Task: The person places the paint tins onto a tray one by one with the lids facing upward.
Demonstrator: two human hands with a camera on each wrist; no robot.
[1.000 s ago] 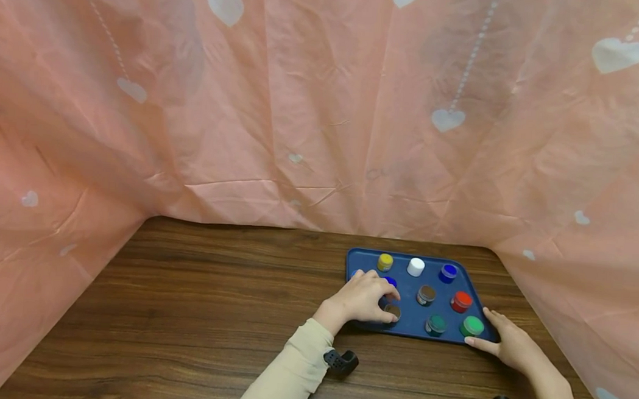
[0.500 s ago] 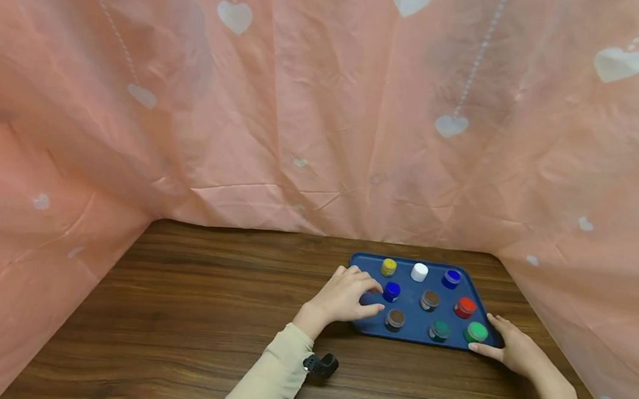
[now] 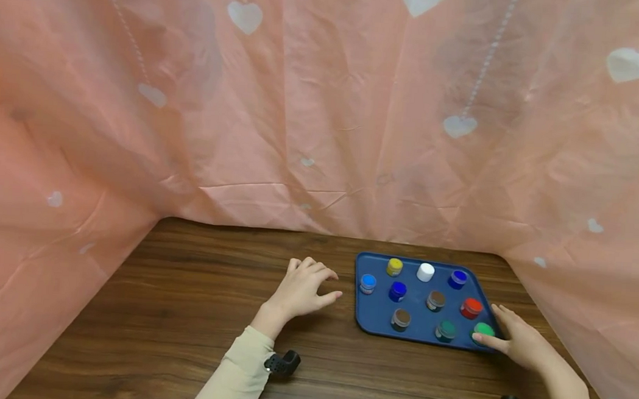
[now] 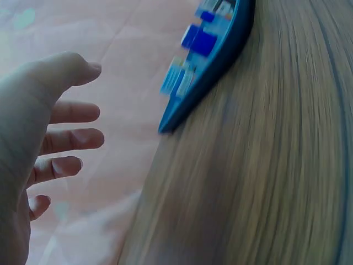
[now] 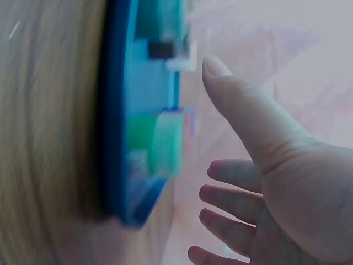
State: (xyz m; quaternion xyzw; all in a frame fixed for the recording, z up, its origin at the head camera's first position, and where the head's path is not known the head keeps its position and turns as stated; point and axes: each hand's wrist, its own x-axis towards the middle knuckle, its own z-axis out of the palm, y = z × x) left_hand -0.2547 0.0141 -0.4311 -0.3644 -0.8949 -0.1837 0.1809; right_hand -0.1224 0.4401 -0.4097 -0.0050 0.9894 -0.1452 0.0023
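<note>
On a blue tray (image 3: 373,309) stand several small paint jars with coloured lids. My left hand (image 3: 299,290) is over the table to the left of the tray, fingers relaxed and holding nothing. Nearest to it on the tray is a light blue jar (image 3: 367,283), with a dark blue jar (image 3: 397,291) and a brown jar (image 3: 400,320) beyond. My right hand (image 3: 527,340) is at the tray's near right corner, its thumb overlapping the light green jar (image 3: 483,331) in the head view. The right wrist view shows the fingers (image 5: 234,201) spread, apart from the green jar.
Farther back on the tray are yellow (image 3: 395,266), white (image 3: 425,272) and blue (image 3: 457,279) jars. Red (image 3: 471,307), brown (image 3: 436,300) and dark green (image 3: 446,330) jars fill its right half. Pink curtain (image 3: 323,132) surrounds the wooden table (image 3: 192,301).
My left hand has let go of the near brown jar and moved left off the tray, uncovering the light blue jar. My right thumb has shifted over the green jar.
</note>
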